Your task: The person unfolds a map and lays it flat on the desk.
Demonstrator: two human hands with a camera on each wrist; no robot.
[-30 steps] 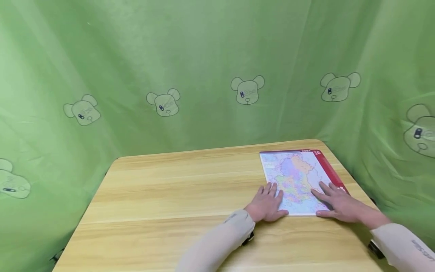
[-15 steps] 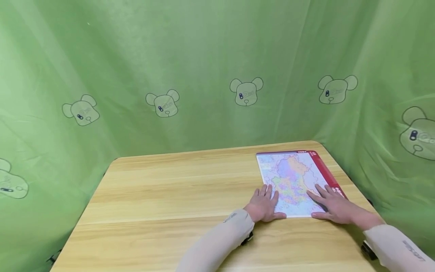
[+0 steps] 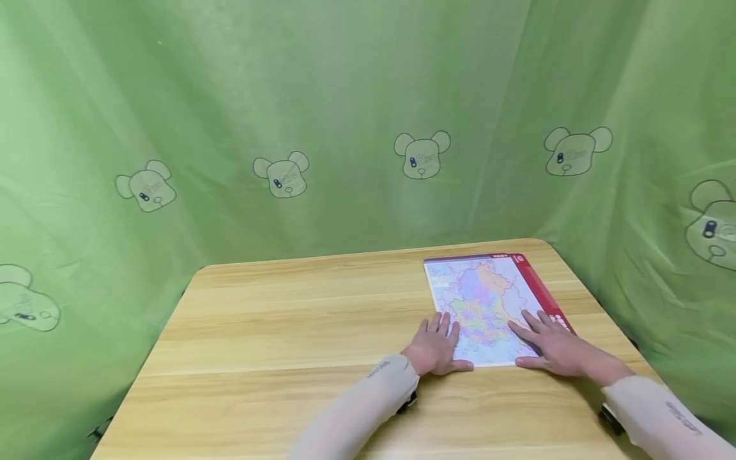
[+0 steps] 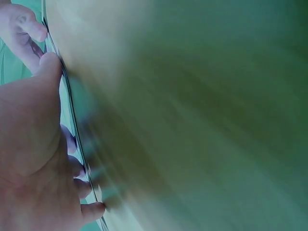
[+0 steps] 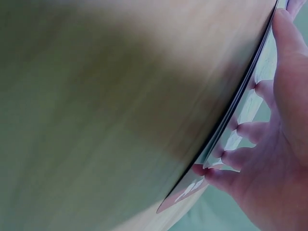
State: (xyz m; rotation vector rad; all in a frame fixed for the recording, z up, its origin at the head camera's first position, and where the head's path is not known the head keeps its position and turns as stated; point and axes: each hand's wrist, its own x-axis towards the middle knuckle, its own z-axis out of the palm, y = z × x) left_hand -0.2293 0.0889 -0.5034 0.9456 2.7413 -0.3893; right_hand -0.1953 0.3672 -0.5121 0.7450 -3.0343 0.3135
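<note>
A flat printed map (image 3: 480,291) lies on the right part of the wooden table, with a red sheet (image 3: 538,289) showing along its right side and top. My left hand (image 3: 435,348) rests on the map's near left corner, fingers spread and thumb along the near edge. On the near right side, my right hand (image 3: 558,345) presses with spread fingers across the map and the red border. In the right wrist view, the fingertips (image 5: 262,89) touch the map's glossy surface, and thin layers show at its edge. The left wrist view shows the left hand (image 4: 33,149) on the edge.
The light wooden table (image 3: 276,338) reaches left and toward me, its far edge close to a green curtain (image 3: 345,96) printed with bear heads. The curtain also hangs along both sides of the table.
The map and red sheet have slid left across the table, with both hands moving along on them. The fingers stay spread in much the same places on the map.
</note>
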